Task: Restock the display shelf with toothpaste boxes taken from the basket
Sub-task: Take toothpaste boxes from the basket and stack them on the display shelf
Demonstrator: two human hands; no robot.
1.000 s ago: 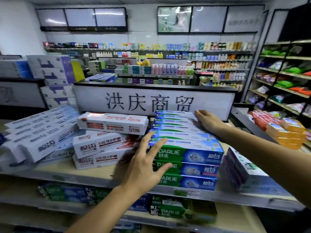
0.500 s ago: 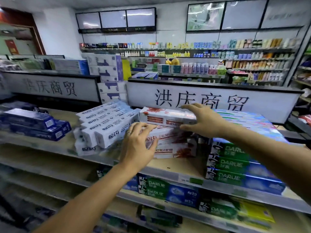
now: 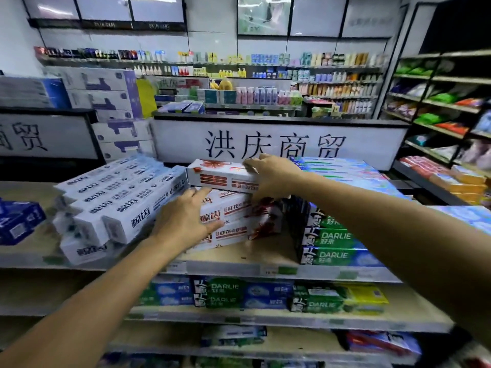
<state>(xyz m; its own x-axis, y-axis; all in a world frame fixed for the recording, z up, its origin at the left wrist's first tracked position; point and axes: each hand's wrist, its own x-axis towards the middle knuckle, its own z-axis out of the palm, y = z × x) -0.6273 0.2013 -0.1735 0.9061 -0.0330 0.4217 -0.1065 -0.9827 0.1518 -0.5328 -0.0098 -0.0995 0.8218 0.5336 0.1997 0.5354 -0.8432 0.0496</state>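
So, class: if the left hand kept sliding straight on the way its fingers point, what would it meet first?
The left hand points up and right, already against the red-and-white boxes; going on, it would probably meet the right hand gripping the top box, though depth is unclear.

To my right, the green-and-blue cardboard toothpaste boxes (image 3: 333,236) read "DARLIE" and "好来". Beyond my arms, the long white sign board (image 3: 276,144) says "洪庆商贸". The far-left grey sign panel (image 3: 32,136) shows only "贸".
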